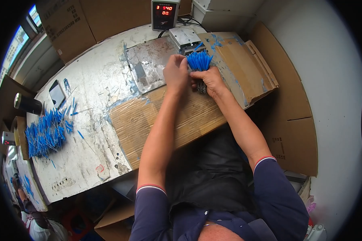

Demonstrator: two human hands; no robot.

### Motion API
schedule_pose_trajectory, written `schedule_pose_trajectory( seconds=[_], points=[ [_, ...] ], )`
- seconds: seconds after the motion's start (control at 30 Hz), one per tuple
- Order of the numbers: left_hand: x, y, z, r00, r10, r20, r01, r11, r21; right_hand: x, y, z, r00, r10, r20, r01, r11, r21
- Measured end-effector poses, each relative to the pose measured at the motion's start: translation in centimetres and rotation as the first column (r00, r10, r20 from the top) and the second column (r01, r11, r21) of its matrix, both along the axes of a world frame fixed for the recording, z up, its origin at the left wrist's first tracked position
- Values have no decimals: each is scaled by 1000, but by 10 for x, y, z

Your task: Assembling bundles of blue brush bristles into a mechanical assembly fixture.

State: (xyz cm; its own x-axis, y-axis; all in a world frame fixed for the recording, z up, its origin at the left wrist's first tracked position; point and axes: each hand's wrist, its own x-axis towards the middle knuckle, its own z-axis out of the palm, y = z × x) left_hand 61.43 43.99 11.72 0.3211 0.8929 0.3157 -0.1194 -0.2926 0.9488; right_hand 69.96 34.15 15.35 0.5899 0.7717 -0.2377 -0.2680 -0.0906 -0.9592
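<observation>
My right hand point(209, 80) is closed round a thick bundle of thin metal pieces with blue ends point(200, 62). The blue ends fan out upward and the grey metal ends hang below the fist. Close on the bundle's left side is my left hand point(176, 73), its fingers curled inward; whatever they pinch, if anything, is hidden. Just beyond both hands sits a small metal machine point(186, 38), with a single blue-ended piece point(198, 46) slanting in front of it. A large pile of the same blue-ended pieces point(48, 132) lies at the table's left.
A display box with red digits point(164, 15) stands at the back. Flat cardboard point(149, 116) and a metal plate point(149, 64) cover part of the worn white table point(96, 148). A phone point(57, 94) and a dark cylinder point(27, 103) lie left; a cardboard box point(245, 68) sits right. Another person point(40, 225) is at lower left.
</observation>
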Motion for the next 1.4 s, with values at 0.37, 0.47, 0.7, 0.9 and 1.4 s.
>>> schedule_pose_trajectory(
  seconds=[0.37,0.47,0.7,0.9,1.4],
  points=[
    [-3,-5,11,996,-32,82,45,984,-170,8,-12,-8,951,36,-308,9,990,143],
    [-2,7,-4,984,-93,149,114,983,-142,3,-8,-7,959,10,-283,25,993,119],
    [-9,-17,26,970,-149,190,197,943,-267,6,-7,-12,983,-34,-182,46,997,64],
    [-10,-13,23,969,-180,167,217,947,-236,-4,-7,-5,993,-27,-115,41,992,121],
    [-12,6,12,942,-125,312,220,932,-290,10,-23,-6,989,-123,-87,139,969,203]
  ],
)
